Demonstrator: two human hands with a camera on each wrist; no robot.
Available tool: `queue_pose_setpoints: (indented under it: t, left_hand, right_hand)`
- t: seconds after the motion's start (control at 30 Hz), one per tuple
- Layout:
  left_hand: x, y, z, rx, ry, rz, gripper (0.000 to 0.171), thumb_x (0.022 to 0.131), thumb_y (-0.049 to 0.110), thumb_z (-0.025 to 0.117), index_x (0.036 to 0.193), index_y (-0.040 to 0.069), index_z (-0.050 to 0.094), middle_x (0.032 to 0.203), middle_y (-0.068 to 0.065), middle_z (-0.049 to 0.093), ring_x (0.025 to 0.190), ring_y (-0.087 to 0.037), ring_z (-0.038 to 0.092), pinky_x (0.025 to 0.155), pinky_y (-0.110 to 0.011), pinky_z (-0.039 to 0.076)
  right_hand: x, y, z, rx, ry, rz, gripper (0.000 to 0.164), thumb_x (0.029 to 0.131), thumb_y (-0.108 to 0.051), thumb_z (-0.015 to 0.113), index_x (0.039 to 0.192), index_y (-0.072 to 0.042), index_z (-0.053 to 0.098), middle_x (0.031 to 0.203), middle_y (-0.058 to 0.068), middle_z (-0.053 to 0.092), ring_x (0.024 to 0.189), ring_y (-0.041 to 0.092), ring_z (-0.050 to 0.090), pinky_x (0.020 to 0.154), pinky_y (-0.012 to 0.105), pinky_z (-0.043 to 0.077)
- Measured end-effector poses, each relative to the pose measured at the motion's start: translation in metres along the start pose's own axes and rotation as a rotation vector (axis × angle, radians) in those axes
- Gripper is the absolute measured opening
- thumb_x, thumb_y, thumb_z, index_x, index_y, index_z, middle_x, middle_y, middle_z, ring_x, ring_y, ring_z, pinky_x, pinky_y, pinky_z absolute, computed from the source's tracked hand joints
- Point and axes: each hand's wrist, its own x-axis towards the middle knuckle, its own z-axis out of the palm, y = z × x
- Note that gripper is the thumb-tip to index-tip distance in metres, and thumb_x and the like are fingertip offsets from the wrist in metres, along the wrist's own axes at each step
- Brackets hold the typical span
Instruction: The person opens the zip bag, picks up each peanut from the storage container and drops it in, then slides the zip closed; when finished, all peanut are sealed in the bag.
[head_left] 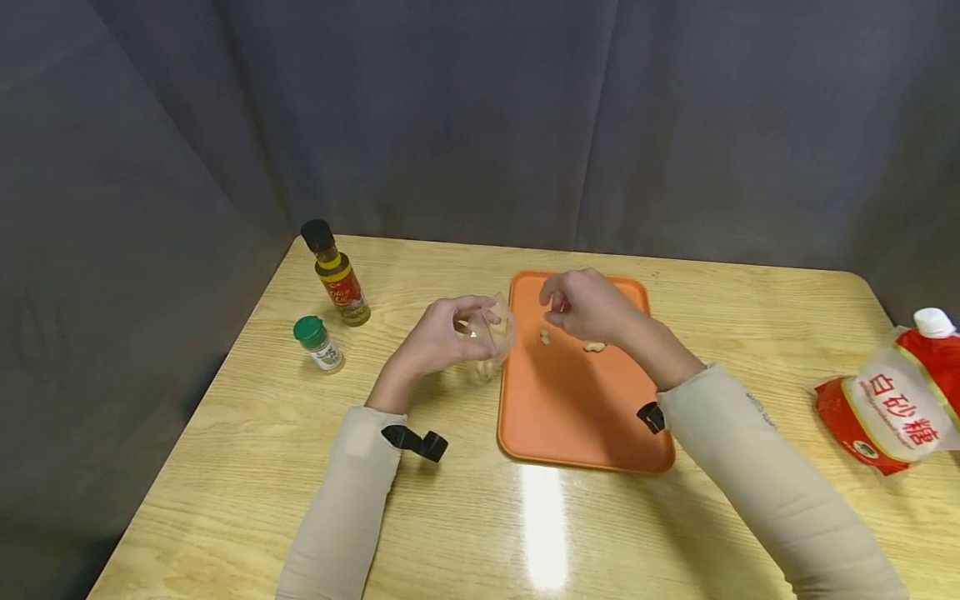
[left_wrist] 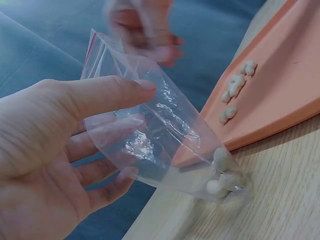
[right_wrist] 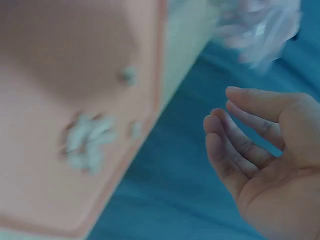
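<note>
My left hand (head_left: 441, 337) holds a clear zip bag (left_wrist: 165, 125) near its mouth, pinched between the thumb and the fingers. Several unshelled peanuts (left_wrist: 220, 187) lie in the bag's lower corner, by the left edge of an orange tray (head_left: 577, 425). Over the tray's far half hovers my right hand (head_left: 588, 304), its fingers loosely bent and nothing between them in the right wrist view. More peanuts (right_wrist: 90, 142) rest on the tray, two of them (head_left: 594, 347) visible below the right hand in the head view; my hand may hide others there.
To the left stand an olive oil bottle (head_left: 345, 290) with a black cap and a small green-lidded shaker (head_left: 321, 346). A red and white sugar bag (head_left: 892, 408) with a white spout cap lies at the table's right side. Grey curtains (head_left: 450, 125) hang behind the wooden table (head_left: 465, 533).
</note>
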Motion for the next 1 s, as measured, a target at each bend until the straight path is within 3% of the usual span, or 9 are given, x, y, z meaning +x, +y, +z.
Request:
queue_pose_setpoints:
  t: [0.17, 0.3, 0.37, 0.57, 0.87, 1.0]
  left_hand:
    - [0.000, -0.001, -0.001, -0.005, -0.006, 0.004, 0.067, 0.075, 0.004, 0.079, 0.138, 0.003, 0.057, 0.113, -0.006, 0.070, 0.100, -0.018, 0.062, 0.091, -0.039, 0.049]
    - [-0.001, -0.002, 0.000, -0.005, -0.005, 0.001, 0.067, 0.075, 0.003, 0.079, 0.139, 0.004, 0.057, 0.112, -0.004, 0.070, 0.101, -0.018, 0.061, 0.091, -0.037, 0.049]
    - [-0.001, -0.002, -0.001, -0.003, -0.003, -0.001, 0.068, 0.075, 0.003, 0.079, 0.139, 0.004, 0.057, 0.113, -0.003, 0.070, 0.101, -0.018, 0.061, 0.091, -0.037, 0.049]
    - [-0.001, -0.002, -0.001, -0.010, -0.001, -0.006, 0.068, 0.076, 0.005, 0.079, 0.139, 0.004, 0.056, 0.113, -0.005, 0.070, 0.101, -0.018, 0.060, 0.091, -0.037, 0.049]
    - [-0.001, -0.002, -0.001, -0.005, -0.004, 0.002, 0.068, 0.076, 0.006, 0.080, 0.140, 0.007, 0.057, 0.113, -0.004, 0.070, 0.102, -0.017, 0.060, 0.094, -0.038, 0.048]
    - [-0.001, -0.002, -0.001, -0.002, -0.007, 0.000, 0.068, 0.077, 0.007, 0.079, 0.140, 0.006, 0.056, 0.113, -0.004, 0.070, 0.102, -0.016, 0.060, 0.093, -0.038, 0.048]
  right_hand:
    - [-0.012, 0.031, 0.012, -0.053, -0.052, 0.052, 0.010, 0.085, 0.003, 0.071, 0.094, 0.000, 0.073, 0.085, 0.010, 0.070, 0.074, 0.022, 0.064, 0.073, 0.042, 0.053]
    - [-0.017, 0.046, 0.022, -0.095, -0.067, 0.045, 0.007, 0.082, 0.003, 0.072, 0.081, -0.004, 0.071, 0.072, 0.003, 0.063, 0.065, 0.019, 0.051, 0.066, 0.038, 0.046]
    - [-0.019, 0.052, 0.027, -0.122, -0.066, 0.037, 0.007, 0.081, 0.002, 0.073, 0.081, -0.004, 0.071, 0.073, 0.002, 0.064, 0.066, 0.018, 0.053, 0.065, 0.037, 0.047]
    - [-0.023, 0.061, 0.037, -0.156, -0.088, 0.065, 0.010, 0.078, 0.006, 0.072, 0.080, -0.004, 0.072, 0.076, 0.004, 0.065, 0.066, 0.019, 0.054, 0.064, 0.035, 0.047]
    - [-0.028, 0.064, 0.040, -0.121, -0.062, 0.088, 0.014, 0.078, 0.009, 0.069, 0.076, -0.005, 0.069, 0.071, 0.001, 0.060, 0.063, 0.017, 0.048, 0.059, 0.033, 0.041]
    - [-0.028, 0.066, 0.040, -0.121, -0.073, 0.099, 0.013, 0.078, 0.008, 0.070, 0.077, -0.005, 0.070, 0.074, 0.001, 0.063, 0.065, 0.018, 0.052, 0.061, 0.034, 0.045]
